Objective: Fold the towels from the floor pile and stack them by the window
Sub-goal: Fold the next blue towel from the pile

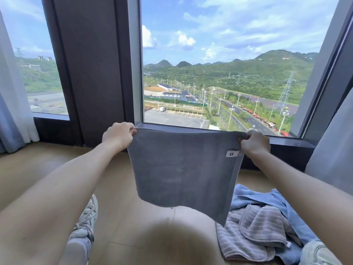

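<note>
A grey towel (183, 169) hangs flat in the air in front of the window, held by its two top corners. My left hand (118, 135) pinches the top left corner and my right hand (255, 143) pinches the top right corner, just above a small white label (232, 154). On the floor at the lower right lies the pile: a grey striped towel (254, 234) on top of a light blue towel (267, 199). The hanging towel hides part of the pile.
A large window (219, 64) with a dark sill (286, 142) runs across the back. Pale curtains hang at the far left (13, 111) and far right (332, 159). My white sneaker (87, 220) rests on the wooden floor (47, 159) at the lower left.
</note>
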